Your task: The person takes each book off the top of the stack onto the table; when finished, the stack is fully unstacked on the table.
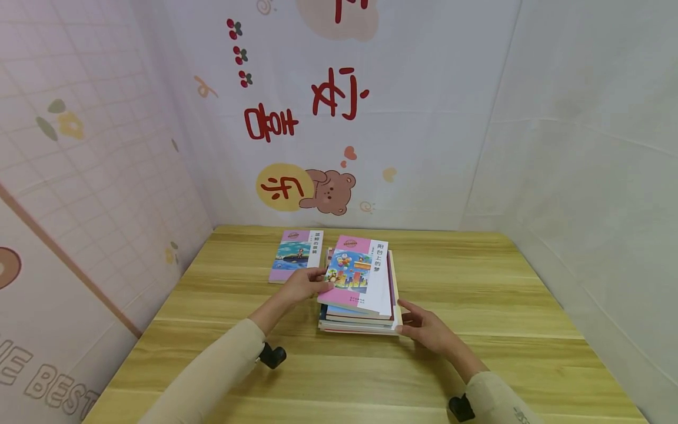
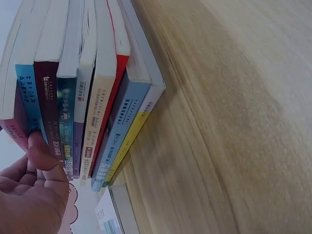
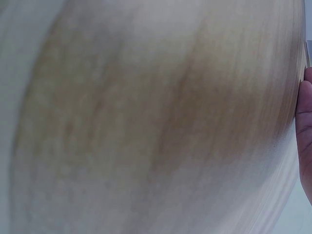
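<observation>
Near the middle of the table stands a stack of several books (image 1: 360,327), topped by a pink-and-white paperback (image 1: 377,294) with a colourful city picture. My left hand (image 1: 302,287) grips this top paperback at its left edge. In the left wrist view the thumb of my left hand (image 2: 36,185) lies against the spines of the upper books, its other fingers partly hidden. My right hand (image 1: 429,331) touches the stack's near right corner, its fingers loosely extended along that side. Only the edge of my right hand (image 3: 304,122) shows in the right wrist view.
Behind and left of the stack lies another paperback (image 1: 295,257) with a sea picture on its cover. Everything rests on a wood-grain table (image 1: 477,277). White printed cloth (image 1: 424,118) encloses the table at the back and sides.
</observation>
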A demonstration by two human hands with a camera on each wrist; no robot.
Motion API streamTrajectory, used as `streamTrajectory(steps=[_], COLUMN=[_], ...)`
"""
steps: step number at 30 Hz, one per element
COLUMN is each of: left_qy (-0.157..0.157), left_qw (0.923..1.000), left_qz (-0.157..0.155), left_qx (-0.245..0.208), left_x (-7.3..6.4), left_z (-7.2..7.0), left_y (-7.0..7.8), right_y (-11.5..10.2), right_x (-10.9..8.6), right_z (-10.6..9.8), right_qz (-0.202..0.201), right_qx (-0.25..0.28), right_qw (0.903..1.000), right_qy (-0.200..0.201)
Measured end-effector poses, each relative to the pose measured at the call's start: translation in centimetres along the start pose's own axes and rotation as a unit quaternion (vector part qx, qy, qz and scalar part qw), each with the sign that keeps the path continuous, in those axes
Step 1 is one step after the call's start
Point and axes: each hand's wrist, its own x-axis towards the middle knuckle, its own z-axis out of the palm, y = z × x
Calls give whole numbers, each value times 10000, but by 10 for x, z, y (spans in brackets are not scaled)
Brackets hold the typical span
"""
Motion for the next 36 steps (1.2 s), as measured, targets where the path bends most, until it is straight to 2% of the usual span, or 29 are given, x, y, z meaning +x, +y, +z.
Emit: streamTrajectory(steps=[9,15,18,25,29,36], left_qy=[-110,-362,-481,-527,-691,-895], left_qw=[9990,9953,9936,9919,9884,9813], left_qz=[-188,-388,-386,-244,-137,-183], left_qx=[-403,-813,-946,-1126,-1347,-1692], left_x=[4,7,7,7,6,1], left_z=[1,1,0,-4,-9,-17], left_y=[1,3,4,0,-4,-6], right_y=[1,2,2,0,-1,-2], right_x=[0,0,0,-1,-3,-4], right_z=[-1,-2,-2,-1,0,0], right_qz=[-11,-78,-118,-181,-236,-263], right_qx=[-3,10,-13,107,282,361], right_qw=[10000,9999,9999,9996,9991,9988], right_qy=[-29,-76,-83,-163,-205,-176])
